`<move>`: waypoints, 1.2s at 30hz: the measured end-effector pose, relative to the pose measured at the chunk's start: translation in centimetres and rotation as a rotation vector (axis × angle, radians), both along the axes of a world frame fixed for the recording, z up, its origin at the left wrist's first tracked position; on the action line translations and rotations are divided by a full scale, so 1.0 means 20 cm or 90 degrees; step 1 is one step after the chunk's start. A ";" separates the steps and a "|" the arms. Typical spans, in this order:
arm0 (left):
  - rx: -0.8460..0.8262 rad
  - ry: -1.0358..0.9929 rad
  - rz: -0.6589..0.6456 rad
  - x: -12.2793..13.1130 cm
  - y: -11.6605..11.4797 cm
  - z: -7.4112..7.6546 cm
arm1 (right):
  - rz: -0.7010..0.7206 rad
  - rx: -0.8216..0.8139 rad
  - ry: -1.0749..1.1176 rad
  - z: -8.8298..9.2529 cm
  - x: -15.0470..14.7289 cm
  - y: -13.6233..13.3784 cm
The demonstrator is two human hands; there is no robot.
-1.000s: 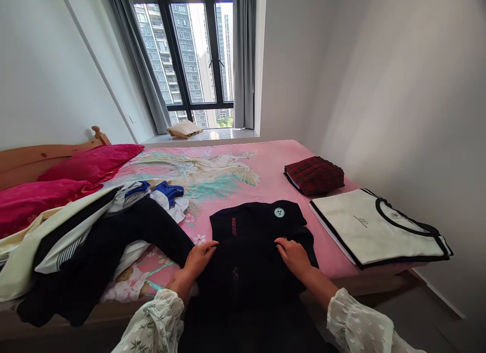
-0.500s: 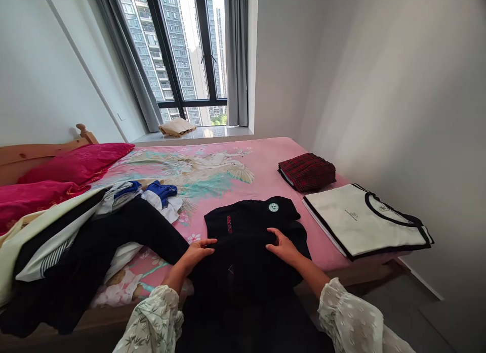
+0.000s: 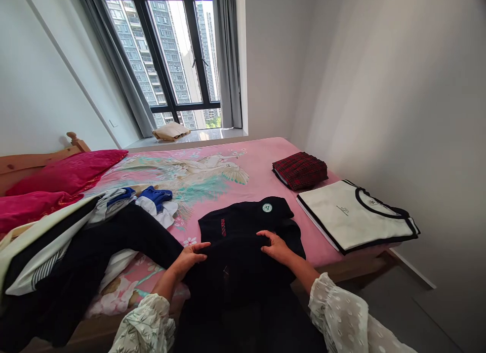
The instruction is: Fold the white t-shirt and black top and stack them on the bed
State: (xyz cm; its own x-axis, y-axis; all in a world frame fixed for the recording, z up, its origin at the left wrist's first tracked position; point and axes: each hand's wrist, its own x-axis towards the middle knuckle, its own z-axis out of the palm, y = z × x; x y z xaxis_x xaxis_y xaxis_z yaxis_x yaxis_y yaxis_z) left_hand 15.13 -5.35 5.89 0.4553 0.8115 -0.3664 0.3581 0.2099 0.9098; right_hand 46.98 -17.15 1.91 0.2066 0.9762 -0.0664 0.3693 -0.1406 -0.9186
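A dark, nearly black garment (image 3: 243, 262) lies spread at the near edge of the bed and hangs toward me. It bears a round green-and-white badge (image 3: 267, 208) and a narrow red plaid strip (image 3: 223, 227). My left hand (image 3: 190, 258) rests at the garment's left side, thumb and forefinger parted. Over its right half is my right hand (image 3: 276, 247), thumb and forefinger also apart, below the badge. Neither hand shows cloth pinched between its fingers. The lower part of the garment is too dark to make out.
A heap of loose clothes (image 3: 94, 247) lies on the left. To the right are a folded cream top with black trim (image 3: 353, 216) and a folded red plaid cloth (image 3: 299, 171). Red pillows (image 3: 72, 171) lie by the headboard, and a beige folded cloth (image 3: 171, 131) sits on the windowsill.
The whole view has shifted slightly, so things sit a little further left. My right fingers have edged left over the dark garment; my left hand keeps about the same place on it.
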 end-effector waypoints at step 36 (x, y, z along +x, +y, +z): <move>0.219 0.034 0.037 0.00 -0.82 0.00 | 0.089 0.024 -0.166 0.37 0.08 -0.34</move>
